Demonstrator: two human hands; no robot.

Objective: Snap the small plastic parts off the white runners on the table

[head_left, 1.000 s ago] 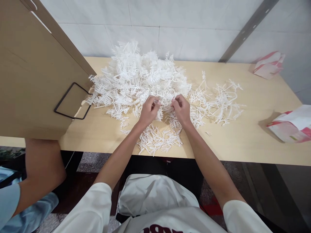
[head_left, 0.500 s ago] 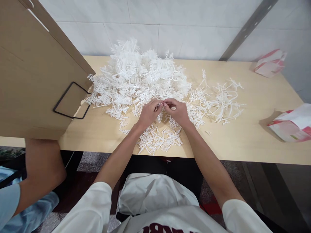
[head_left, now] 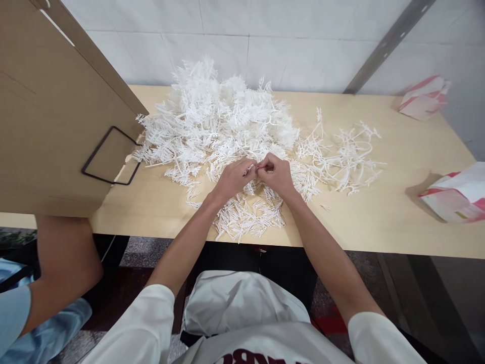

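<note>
My left hand (head_left: 235,178) is closed, thumb against fingers, with a bit of a white branched plastic piece (head_left: 248,170) showing at its fingertips. Close against it, my right hand (head_left: 278,174) is pinched; whatever lies between its fingertips is too small to make out. Behind both hands rises a large heap of white branched plastic pieces (head_left: 220,111). Small loose white sticks (head_left: 248,218) are scattered between my forearms, near the table's front edge. To the right lies a tangle of barer white branches (head_left: 350,156).
A tall cardboard panel (head_left: 56,121) stands at the left, a black wire frame (head_left: 101,151) at its lower corner. Two red-and-white paper bags, one far (head_left: 426,98) and one near (head_left: 454,197), stand right on the wooden table (head_left: 379,222). Another person's arm (head_left: 68,253) is at lower left.
My hands stay over the same spot. The left hand has turned a little and its fingers have closed in; the right fingertips have shifted slightly. The heap looks unchanged.
</note>
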